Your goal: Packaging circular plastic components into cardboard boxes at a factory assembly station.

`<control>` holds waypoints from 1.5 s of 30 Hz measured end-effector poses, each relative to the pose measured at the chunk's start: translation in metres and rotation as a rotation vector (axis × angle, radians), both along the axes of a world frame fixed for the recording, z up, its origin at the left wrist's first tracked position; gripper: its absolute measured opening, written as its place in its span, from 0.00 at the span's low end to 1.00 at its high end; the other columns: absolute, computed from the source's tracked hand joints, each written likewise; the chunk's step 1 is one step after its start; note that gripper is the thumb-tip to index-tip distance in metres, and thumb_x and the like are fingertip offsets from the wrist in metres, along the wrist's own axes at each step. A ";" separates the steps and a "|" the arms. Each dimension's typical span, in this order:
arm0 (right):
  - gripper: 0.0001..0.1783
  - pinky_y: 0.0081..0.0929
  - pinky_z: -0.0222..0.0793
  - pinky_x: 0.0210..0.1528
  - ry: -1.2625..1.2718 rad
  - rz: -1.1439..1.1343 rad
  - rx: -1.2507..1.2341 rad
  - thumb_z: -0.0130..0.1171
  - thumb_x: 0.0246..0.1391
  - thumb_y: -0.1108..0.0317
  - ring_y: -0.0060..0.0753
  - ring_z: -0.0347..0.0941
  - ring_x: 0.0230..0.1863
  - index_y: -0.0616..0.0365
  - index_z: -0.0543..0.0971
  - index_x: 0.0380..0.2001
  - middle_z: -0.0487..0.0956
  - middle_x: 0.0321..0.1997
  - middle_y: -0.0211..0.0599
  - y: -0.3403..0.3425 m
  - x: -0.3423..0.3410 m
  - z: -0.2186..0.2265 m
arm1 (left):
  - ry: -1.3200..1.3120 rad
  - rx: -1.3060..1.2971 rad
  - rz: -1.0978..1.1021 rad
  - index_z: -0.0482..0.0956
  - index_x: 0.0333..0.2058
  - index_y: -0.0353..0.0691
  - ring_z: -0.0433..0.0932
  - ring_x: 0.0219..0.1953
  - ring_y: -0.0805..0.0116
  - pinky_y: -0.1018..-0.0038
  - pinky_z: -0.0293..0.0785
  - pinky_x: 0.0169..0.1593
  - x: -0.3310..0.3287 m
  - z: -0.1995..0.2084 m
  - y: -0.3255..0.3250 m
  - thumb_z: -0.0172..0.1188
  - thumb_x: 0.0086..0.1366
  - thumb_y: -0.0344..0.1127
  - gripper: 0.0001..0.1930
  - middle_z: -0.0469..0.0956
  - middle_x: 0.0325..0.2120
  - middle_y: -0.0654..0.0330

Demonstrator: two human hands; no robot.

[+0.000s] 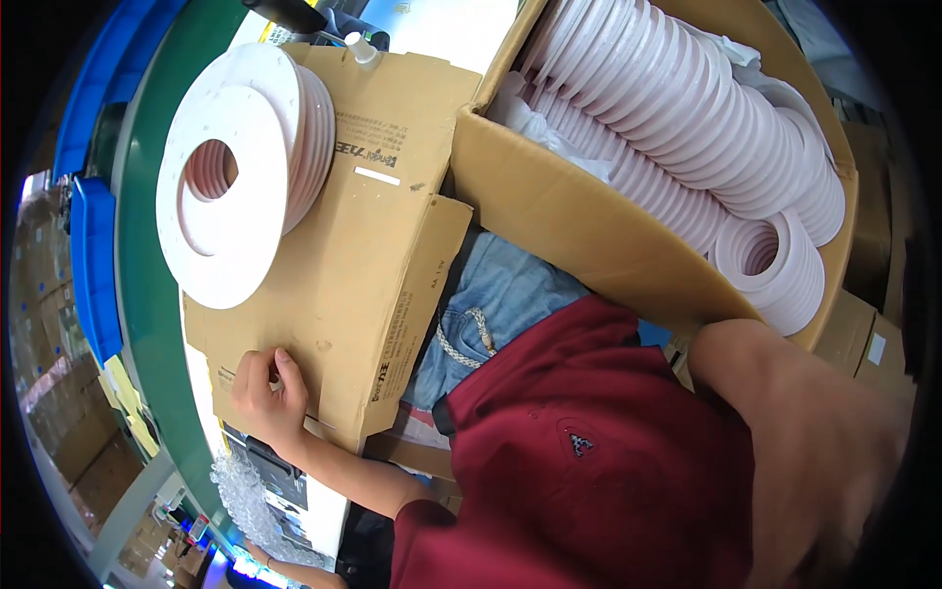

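Note:
My left hand [270,401] rests on a flattened brown cardboard sheet [339,275], its fingers curled into a loose fist with nothing visible in them. Beyond it, at the far left of the sheet, a stack of white discs [260,187] with round central holes leans over. To the right, a large open cardboard box [589,221] holds long rows of pale pinkish-white rings [657,98], with a shorter group [785,260] at its near right corner. My bent right arm [785,412] is beside the box; its hand does not show.
A small white bottle or cap [361,49] stands at the sheet's far edge. Blue bins [93,265] line the green surface [162,378] at left. Clear bubble wrap [245,491] lies nearer, close to another person's arm [294,569]. Blue cloth with a cord [505,280] sits before me.

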State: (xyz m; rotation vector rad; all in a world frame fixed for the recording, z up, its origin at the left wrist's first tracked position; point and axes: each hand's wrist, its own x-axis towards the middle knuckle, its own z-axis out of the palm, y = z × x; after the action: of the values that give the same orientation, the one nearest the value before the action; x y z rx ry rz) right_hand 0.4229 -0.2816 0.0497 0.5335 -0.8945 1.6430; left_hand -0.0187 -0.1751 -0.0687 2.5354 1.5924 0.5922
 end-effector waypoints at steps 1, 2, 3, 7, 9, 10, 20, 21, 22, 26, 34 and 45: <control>0.06 0.49 0.74 0.35 0.001 0.003 0.000 0.54 0.49 0.79 0.47 0.70 0.23 0.69 0.75 0.20 0.73 0.20 0.49 -0.006 -0.003 0.002 | 0.003 0.001 0.006 0.76 0.24 0.34 0.68 0.15 0.66 0.71 0.61 0.20 0.001 0.000 -0.001 0.60 0.58 0.24 0.05 0.70 0.16 0.58; 0.06 0.49 0.74 0.35 0.006 0.016 0.000 0.54 0.49 0.79 0.47 0.70 0.23 0.69 0.75 0.20 0.73 0.20 0.49 -0.017 -0.002 0.005 | -0.001 0.000 0.016 0.76 0.24 0.34 0.68 0.16 0.65 0.71 0.61 0.20 0.000 0.001 -0.003 0.60 0.58 0.24 0.05 0.70 0.16 0.57; 0.06 0.49 0.74 0.35 0.004 0.010 0.004 0.54 0.49 0.79 0.47 0.70 0.23 0.69 0.75 0.20 0.73 0.20 0.49 -0.015 0.010 0.006 | -0.011 0.004 0.007 0.76 0.24 0.34 0.68 0.16 0.65 0.71 0.61 0.20 0.003 0.000 -0.001 0.60 0.57 0.24 0.04 0.70 0.16 0.57; 0.06 0.48 0.74 0.35 0.012 -0.006 0.013 0.54 0.49 0.78 0.47 0.70 0.23 0.69 0.75 0.21 0.73 0.20 0.49 0.002 -0.017 0.000 | 0.010 0.006 0.003 0.76 0.24 0.34 0.69 0.16 0.66 0.71 0.62 0.20 0.009 0.002 0.001 0.61 0.57 0.23 0.04 0.71 0.17 0.57; 0.06 0.48 0.74 0.35 0.010 -0.003 0.012 0.54 0.49 0.78 0.47 0.70 0.23 0.68 0.75 0.21 0.73 0.20 0.48 0.012 -0.024 -0.001 | 0.001 0.004 0.018 0.76 0.24 0.34 0.69 0.16 0.65 0.71 0.62 0.20 0.008 0.002 -0.001 0.61 0.57 0.23 0.04 0.71 0.17 0.57; 0.06 0.48 0.74 0.35 0.009 -0.003 0.011 0.54 0.49 0.78 0.47 0.70 0.23 0.68 0.75 0.21 0.73 0.20 0.48 0.017 -0.027 -0.001 | -0.009 0.002 0.028 0.76 0.24 0.34 0.69 0.16 0.65 0.71 0.62 0.20 0.008 0.002 -0.002 0.61 0.57 0.23 0.04 0.71 0.17 0.57; 0.06 0.46 0.73 0.36 -0.020 0.001 0.005 0.55 0.49 0.77 0.46 0.70 0.23 0.68 0.75 0.21 0.74 0.21 0.48 0.016 -0.019 0.002 | 0.005 0.024 0.019 0.75 0.23 0.33 0.69 0.16 0.65 0.70 0.62 0.20 0.005 0.001 -0.002 0.61 0.58 0.23 0.05 0.70 0.17 0.57; 0.06 0.46 0.73 0.36 -0.021 0.004 0.003 0.55 0.49 0.77 0.46 0.70 0.23 0.68 0.75 0.21 0.74 0.21 0.48 0.018 -0.024 0.002 | -0.004 0.011 0.024 0.75 0.24 0.33 0.69 0.16 0.65 0.70 0.62 0.21 0.006 0.002 -0.002 0.61 0.58 0.23 0.05 0.70 0.17 0.57; 0.06 0.46 0.73 0.36 -0.021 0.008 0.000 0.55 0.49 0.77 0.46 0.70 0.23 0.68 0.75 0.21 0.74 0.21 0.48 0.019 -0.026 0.002 | -0.014 -0.002 0.028 0.75 0.24 0.33 0.69 0.16 0.65 0.70 0.62 0.21 0.007 0.002 -0.002 0.61 0.58 0.23 0.05 0.70 0.17 0.57; 0.06 0.46 0.73 0.36 -0.033 0.016 -0.002 0.55 0.49 0.77 0.46 0.70 0.24 0.68 0.75 0.22 0.74 0.21 0.47 0.009 -0.022 0.012 | -0.011 0.004 0.027 0.77 0.25 0.34 0.69 0.17 0.68 0.73 0.62 0.22 0.002 -0.002 -0.001 0.60 0.61 0.25 0.05 0.71 0.17 0.59; 0.05 0.44 0.73 0.36 -0.062 -0.009 -0.008 0.56 0.49 0.76 0.46 0.70 0.24 0.67 0.75 0.22 0.74 0.22 0.47 0.023 -0.037 0.010 | -0.008 -0.011 0.040 0.76 0.24 0.33 0.69 0.16 0.64 0.70 0.62 0.21 0.006 0.002 -0.001 0.61 0.58 0.22 0.05 0.70 0.16 0.56; 0.05 0.43 0.73 0.37 -0.066 0.012 -0.002 0.56 0.50 0.75 0.45 0.70 0.24 0.67 0.76 0.23 0.75 0.23 0.46 0.027 -0.046 0.012 | -0.003 -0.002 0.054 0.75 0.23 0.33 0.69 0.16 0.63 0.69 0.63 0.22 0.006 0.001 -0.007 0.62 0.57 0.23 0.05 0.70 0.17 0.56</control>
State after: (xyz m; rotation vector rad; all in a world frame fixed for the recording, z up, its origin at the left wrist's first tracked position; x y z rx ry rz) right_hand 0.3773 -0.2542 0.0613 0.4865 -0.9392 1.6804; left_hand -0.0122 -0.1816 -0.0678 2.4961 1.6641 0.5988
